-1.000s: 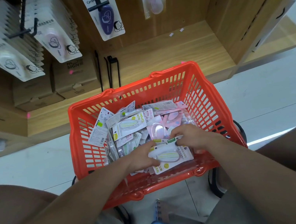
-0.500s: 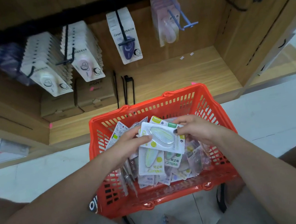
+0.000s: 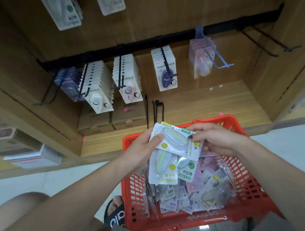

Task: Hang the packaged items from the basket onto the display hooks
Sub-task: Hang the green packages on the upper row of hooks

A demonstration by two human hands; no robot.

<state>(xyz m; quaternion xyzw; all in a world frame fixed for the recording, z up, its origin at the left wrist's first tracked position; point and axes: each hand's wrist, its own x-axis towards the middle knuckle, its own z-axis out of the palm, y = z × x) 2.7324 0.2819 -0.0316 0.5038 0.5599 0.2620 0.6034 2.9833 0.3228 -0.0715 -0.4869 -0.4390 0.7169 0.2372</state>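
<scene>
Packaged items, white cards with green-striped oval blisters (image 3: 173, 142), are bunched above the red plastic mesh basket (image 3: 133, 190), which sits on the floor below the wooden display's black wire hooks (image 3: 272, 46) and holds many more packets. Left hand (image 3: 143, 150) pinches the bunch's upper left corner with thumb on top, while right hand (image 3: 213, 137) grips its right edge, thumb pressed on the card. This looks like the sorting-and-lifting step; next, I judge, the hang holes need aligning with a free hook.

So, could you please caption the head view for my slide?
Both hands, left hand and right hand, hold green-striped blister packs above the red plastic basket.
</scene>
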